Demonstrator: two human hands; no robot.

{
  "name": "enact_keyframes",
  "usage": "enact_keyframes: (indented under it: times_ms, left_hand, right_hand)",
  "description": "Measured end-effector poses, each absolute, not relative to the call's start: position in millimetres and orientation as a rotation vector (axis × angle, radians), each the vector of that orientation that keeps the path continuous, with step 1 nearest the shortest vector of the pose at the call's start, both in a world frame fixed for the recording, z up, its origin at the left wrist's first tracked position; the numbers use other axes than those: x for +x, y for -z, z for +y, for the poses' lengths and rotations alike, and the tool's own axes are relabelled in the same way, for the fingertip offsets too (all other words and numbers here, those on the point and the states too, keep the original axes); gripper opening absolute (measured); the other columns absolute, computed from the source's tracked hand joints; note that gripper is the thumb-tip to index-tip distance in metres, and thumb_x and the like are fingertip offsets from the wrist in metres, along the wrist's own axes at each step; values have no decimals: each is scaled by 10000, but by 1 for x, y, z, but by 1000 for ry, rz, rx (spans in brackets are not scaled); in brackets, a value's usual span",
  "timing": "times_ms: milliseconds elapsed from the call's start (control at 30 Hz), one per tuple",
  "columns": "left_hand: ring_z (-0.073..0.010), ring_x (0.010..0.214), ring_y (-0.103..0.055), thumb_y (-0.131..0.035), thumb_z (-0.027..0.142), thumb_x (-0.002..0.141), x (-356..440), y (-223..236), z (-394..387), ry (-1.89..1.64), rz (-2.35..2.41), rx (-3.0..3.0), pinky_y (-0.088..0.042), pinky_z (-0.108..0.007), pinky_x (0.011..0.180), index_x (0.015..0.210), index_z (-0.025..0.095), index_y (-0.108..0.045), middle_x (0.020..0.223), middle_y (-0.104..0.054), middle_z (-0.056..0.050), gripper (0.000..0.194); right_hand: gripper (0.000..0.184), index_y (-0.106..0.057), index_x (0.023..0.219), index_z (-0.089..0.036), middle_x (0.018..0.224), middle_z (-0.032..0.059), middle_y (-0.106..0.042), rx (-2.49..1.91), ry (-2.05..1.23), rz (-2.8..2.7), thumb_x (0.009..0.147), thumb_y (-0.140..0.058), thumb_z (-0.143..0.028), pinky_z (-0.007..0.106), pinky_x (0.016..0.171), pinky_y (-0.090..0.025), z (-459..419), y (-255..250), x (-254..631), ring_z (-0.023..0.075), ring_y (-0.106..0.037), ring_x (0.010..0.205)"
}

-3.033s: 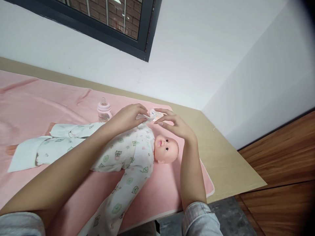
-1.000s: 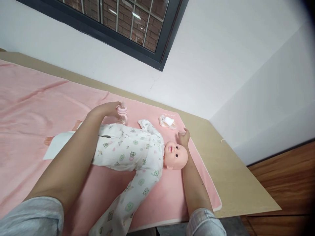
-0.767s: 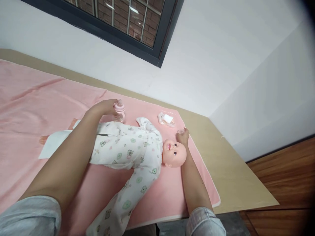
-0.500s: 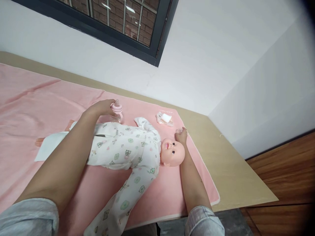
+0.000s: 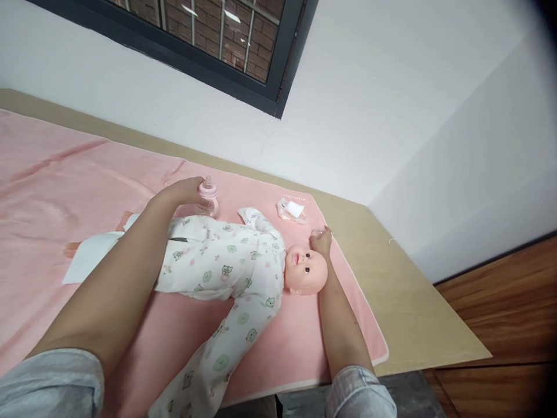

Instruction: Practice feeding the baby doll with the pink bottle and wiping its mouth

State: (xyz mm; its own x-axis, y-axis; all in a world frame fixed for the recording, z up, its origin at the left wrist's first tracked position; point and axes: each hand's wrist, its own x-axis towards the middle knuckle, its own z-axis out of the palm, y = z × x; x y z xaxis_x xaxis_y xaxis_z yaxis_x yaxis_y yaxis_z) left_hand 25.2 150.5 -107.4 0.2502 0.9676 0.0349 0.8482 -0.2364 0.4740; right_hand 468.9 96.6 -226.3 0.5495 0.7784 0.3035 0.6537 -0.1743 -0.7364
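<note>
A baby doll (image 5: 304,270) in a white printed sleepsuit lies on its back on a pink blanket (image 5: 65,180), head to the right. My left hand (image 5: 185,191) reaches over the doll's body and wraps round a pink baby bottle (image 5: 209,194) standing just behind it, nipple up. My right hand (image 5: 322,242) rests on the blanket right behind the doll's head, fingers curled on a small clear cap (image 5: 317,233).
A clear packet with a white pad (image 5: 292,210) lies on the blanket's far right corner. A white cloth (image 5: 87,261) sits under the doll's legs. The blanket covers a beige table (image 5: 404,307) against a white wall, under a dark-framed window (image 5: 278,69).
Three seconds ago both hands held a white piece above the doll's chest. Since then the left hand has gone to the bottle and the right beside the head; the last second shows hardly any motion.
</note>
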Motion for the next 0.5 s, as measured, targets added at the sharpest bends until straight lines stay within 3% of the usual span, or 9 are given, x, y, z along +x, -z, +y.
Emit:
enact_keyframes:
  times_ms: [167, 333, 500]
  left_hand:
    - [-234, 886, -573, -708, 312, 676, 25, 109, 151, -545, 1630, 2122, -404, -258, 721, 1069, 106, -536, 992, -625, -57, 475]
    - [-235, 991, -570, -690, 310, 692, 24, 107, 153, -718, 1518, 2099, -439, -288, 826, 1188, 94, -523, 1087, -609, -51, 566]
    - [-255, 1043, -608, -770, 371, 631, 39, 88, 139, -940, 1358, 2004, -475, -322, 897, 1221, 189, -572, 1114, -652, -30, 648]
  right_hand:
    - [788, -359, 1402, -27, 1358, 254, -497, -1908, -159, -1138, 675, -600, -214, 449, 1111, -365, 97, 226, 469, 331, -496, 1267]
    - [805, -373, 1388, -62, 1331, 231, -528, -1868, -239, -1097, 653, -641, -251, 432, 1086, -394, 94, 224, 467, 313, -524, 1230]
    - [698, -439, 1314, -163, 1255, 134, -595, -1656, -361, -1089, 692, -665, -382, 397, 1000, -472, 90, 196, 463, 228, -597, 1101]
